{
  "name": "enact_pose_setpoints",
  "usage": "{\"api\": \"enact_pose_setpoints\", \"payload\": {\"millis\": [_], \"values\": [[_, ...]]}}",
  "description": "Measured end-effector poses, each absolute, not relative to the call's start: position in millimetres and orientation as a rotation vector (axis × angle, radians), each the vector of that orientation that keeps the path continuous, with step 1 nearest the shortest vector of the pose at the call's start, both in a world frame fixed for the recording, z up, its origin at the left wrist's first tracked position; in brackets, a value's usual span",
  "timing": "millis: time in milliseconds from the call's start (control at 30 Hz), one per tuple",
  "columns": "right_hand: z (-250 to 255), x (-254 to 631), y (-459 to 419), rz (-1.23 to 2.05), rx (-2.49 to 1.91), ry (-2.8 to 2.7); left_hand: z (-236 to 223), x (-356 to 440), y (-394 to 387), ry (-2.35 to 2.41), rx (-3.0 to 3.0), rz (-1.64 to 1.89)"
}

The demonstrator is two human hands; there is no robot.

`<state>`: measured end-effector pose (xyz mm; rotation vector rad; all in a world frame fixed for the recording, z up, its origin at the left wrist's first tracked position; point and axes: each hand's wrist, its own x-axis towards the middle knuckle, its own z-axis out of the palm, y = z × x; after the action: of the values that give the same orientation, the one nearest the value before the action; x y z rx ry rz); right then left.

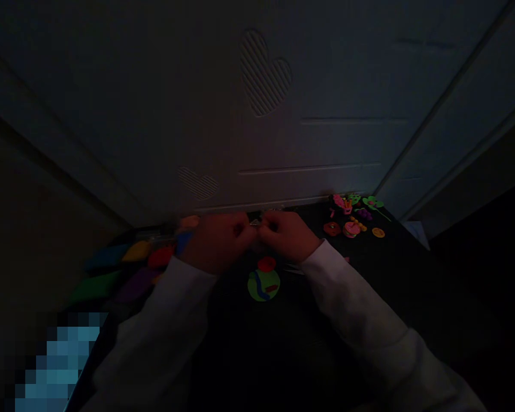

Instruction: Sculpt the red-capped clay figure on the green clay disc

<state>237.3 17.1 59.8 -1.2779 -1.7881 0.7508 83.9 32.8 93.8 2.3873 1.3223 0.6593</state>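
My left hand (221, 239) and my right hand (288, 233) are held close together above the dark table, both closed in a pinch. Between the fingertips glints a bit of thin clear plastic (254, 222), which looks like a bag; most of it is hidden or too dark to make out. Just below the hands lies a flat green clay disc (252, 289) with a wavy blue strip and a small red bar on it. A round red clay piece (266, 264) touches or overlaps its top edge. Beside my right sleeve, scissors (293, 269) lie partly covered.
Coloured clay packs, among them a green one (95, 286) and a purple one (136, 285), lie at left. Small clay figures, including a pink round one (351, 229) and a green flower (372, 202), sit at back right. A panel with hearts (266, 74) rises behind the table.
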Motion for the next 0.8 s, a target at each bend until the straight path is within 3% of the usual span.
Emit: {"api": "enact_pose_setpoints", "payload": {"millis": [467,800], "values": [[61,246,20,0.512,-1.495,-1.836,91,82,36,1.396,2.616,0.561],[74,258,14,0.749,-1.344,-1.822,74,79,42,0.954,2.832,0.825]]}}
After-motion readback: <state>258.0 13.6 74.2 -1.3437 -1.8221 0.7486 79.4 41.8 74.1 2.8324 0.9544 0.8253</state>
